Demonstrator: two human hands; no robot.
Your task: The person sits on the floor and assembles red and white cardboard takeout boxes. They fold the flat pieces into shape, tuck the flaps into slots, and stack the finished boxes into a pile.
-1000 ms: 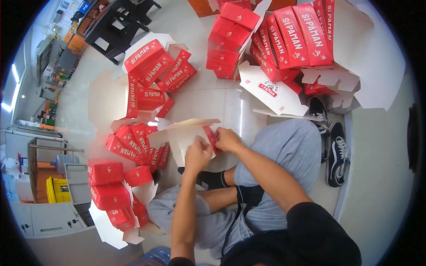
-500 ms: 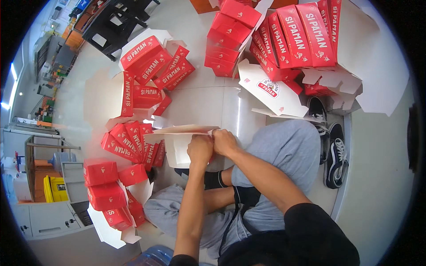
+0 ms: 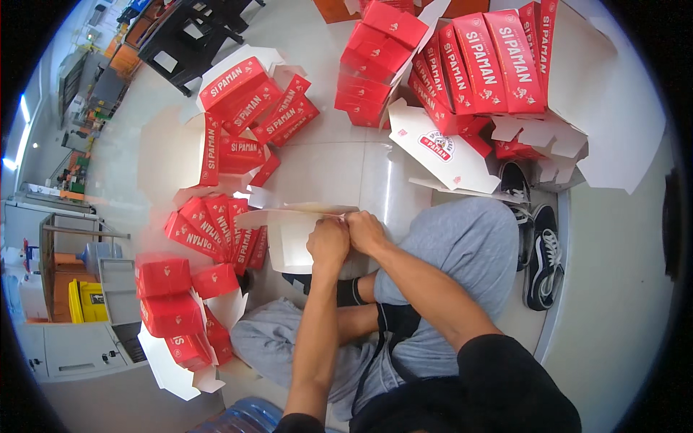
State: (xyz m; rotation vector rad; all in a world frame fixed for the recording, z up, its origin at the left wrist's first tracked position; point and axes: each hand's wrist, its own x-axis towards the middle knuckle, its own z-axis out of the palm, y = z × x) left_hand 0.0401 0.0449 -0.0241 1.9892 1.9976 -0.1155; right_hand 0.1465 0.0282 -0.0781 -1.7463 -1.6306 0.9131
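Note:
A paper food carton (image 3: pixel 290 244), white on the inside, is held in front of my crossed legs, its inner side showing and a long flap raised along its far side. My left hand (image 3: pixel 328 242) is closed on the carton's right end. Right beside it, my right hand (image 3: pixel 366 232) pinches the corner where the far flap meets that end. The fingertips of both hands are partly hidden behind my knuckles. To the left of the carton, a fan of folded red cartons (image 3: pixel 209 225) lies on the floor.
More red cartons (image 3: pixel 170 315) are piled at the near left, and others (image 3: pixel 245 94) at the far left. A large stack (image 3: pixel 484 65) stands at the far right, with a white printed carton flap (image 3: pixel 442 146) before it. Black shoes (image 3: pixel 543 260) sit by the right wall. A blue water jug (image 3: pixel 249 415) is near me.
Both hands stay at the carton's right end and have shifted only slightly, drawn closer together. The view has moved a little; the surrounding cartons stay put.

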